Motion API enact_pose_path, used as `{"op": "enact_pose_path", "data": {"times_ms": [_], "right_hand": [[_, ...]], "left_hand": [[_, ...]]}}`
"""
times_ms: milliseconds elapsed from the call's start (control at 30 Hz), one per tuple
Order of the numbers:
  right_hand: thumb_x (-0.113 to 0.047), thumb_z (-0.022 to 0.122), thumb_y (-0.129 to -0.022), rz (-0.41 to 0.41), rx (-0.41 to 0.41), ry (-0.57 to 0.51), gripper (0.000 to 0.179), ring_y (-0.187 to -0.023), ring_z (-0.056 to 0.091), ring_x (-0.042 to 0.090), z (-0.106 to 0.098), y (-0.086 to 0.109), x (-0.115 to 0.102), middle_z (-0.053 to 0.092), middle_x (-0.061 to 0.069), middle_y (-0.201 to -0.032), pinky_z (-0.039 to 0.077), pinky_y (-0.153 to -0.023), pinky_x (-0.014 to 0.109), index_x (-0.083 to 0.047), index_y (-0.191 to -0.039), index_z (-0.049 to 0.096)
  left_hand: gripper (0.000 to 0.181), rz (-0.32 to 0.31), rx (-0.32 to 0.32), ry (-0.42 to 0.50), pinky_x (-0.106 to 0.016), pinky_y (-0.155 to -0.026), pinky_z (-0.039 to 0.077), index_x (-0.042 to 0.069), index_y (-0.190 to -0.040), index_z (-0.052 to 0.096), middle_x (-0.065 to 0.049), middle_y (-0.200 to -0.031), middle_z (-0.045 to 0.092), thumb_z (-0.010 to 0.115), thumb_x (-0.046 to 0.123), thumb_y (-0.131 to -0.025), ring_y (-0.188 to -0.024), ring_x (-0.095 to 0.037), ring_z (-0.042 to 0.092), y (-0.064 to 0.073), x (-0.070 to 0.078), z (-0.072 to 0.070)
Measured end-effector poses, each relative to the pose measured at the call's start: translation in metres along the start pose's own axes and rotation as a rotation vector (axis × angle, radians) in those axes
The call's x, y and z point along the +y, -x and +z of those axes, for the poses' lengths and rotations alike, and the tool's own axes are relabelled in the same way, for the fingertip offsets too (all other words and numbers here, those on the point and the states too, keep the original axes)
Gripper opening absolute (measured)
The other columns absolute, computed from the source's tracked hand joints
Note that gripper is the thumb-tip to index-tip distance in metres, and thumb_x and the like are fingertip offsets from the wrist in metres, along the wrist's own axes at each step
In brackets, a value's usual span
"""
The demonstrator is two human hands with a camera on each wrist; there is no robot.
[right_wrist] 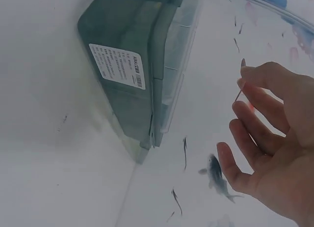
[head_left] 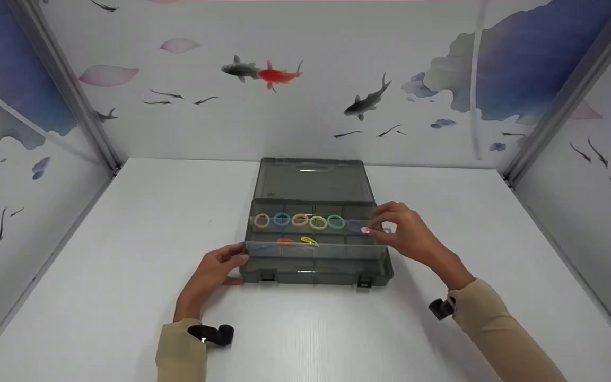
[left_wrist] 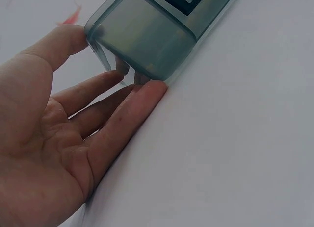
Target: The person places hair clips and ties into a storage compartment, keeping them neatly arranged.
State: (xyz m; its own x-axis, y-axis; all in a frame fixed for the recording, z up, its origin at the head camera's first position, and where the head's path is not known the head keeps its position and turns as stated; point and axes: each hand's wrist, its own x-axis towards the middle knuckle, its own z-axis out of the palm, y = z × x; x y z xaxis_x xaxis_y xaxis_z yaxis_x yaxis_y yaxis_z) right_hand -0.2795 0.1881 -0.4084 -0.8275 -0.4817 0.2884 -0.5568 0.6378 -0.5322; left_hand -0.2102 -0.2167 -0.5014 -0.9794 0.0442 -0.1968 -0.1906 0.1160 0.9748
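Observation:
A dark translucent compartment box (head_left: 319, 276) stands on the white table, its lid (head_left: 311, 183) swung back. In its rear section sits a row of coloured rings, among them a blue ring (head_left: 281, 213) and a green ring (head_left: 335, 215). A yellow hair clip (head_left: 309, 241) and an orange piece (head_left: 285, 241) show in the middle section. My left hand (head_left: 212, 270) steadies the box's left end, with straight fingers touching it. At the right end, my right hand (head_left: 403, 233) pinches a small thin pink piece (head_left: 365, 230); the right wrist view shows it edge-on.
Clear dividers (head_left: 348, 250) run across the box. Two latches, one at the left (head_left: 267, 276) and one at the right (head_left: 364, 281), sit on its front. Walls printed with fish enclose the table (head_left: 125, 223).

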Motion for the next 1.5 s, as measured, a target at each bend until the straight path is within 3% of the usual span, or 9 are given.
{"op": "enact_pose_path", "data": {"times_ms": [433, 667, 1133, 1500], "right_hand": [[-0.023, 0.076, -0.090, -0.009, -0.129, -0.013, 0.017, -0.126, 0.055, 0.040, 0.027, -0.030, -0.007, 0.064, 0.020, -0.130, 0.047, -0.106, 0.059, -0.007, -0.095, 0.079], [-0.024, 0.076, -0.090, 0.032, -0.175, -0.048, 0.018, -0.128, 0.054, 0.039, 0.041, -0.045, -0.007, 0.062, 0.019, -0.133, 0.049, -0.105, 0.056, -0.007, -0.096, 0.079], [-0.027, 0.075, -0.090, 0.059, -0.242, 0.016, 0.019, -0.130, 0.050, 0.040, 0.064, -0.054, -0.005, 0.060, 0.019, -0.136, 0.045, -0.106, 0.060, -0.009, -0.090, 0.080], [-0.028, 0.078, -0.088, 0.121, -0.289, 0.119, 0.018, -0.136, 0.045, 0.039, 0.072, -0.060, -0.007, 0.058, 0.012, -0.142, 0.023, -0.114, 0.075, -0.012, -0.093, 0.081]], "left_hand": [[0.057, 0.005, 0.004, -0.036, -0.040, -0.088, 0.062, 0.006, -0.149, 0.046, -0.018, -0.154, 0.046, 0.064, 0.025, -0.098, -0.140, -0.035, 0.047, 0.003, -0.001, 0.000], [0.057, 0.001, 0.000, -0.036, -0.040, -0.089, 0.061, 0.006, -0.150, 0.045, -0.018, -0.155, 0.045, 0.063, 0.024, -0.099, -0.141, -0.035, 0.045, 0.003, 0.001, -0.002], [0.058, 0.010, 0.001, -0.039, -0.040, -0.088, 0.062, 0.004, -0.150, 0.045, -0.020, -0.156, 0.043, 0.064, 0.024, -0.099, -0.143, -0.038, 0.043, -0.001, -0.001, -0.001], [0.061, 0.007, -0.013, -0.058, -0.040, -0.088, 0.062, 0.005, -0.151, 0.043, -0.020, -0.157, 0.041, 0.064, 0.027, -0.099, -0.143, -0.038, 0.043, 0.001, 0.000, -0.004]]}}
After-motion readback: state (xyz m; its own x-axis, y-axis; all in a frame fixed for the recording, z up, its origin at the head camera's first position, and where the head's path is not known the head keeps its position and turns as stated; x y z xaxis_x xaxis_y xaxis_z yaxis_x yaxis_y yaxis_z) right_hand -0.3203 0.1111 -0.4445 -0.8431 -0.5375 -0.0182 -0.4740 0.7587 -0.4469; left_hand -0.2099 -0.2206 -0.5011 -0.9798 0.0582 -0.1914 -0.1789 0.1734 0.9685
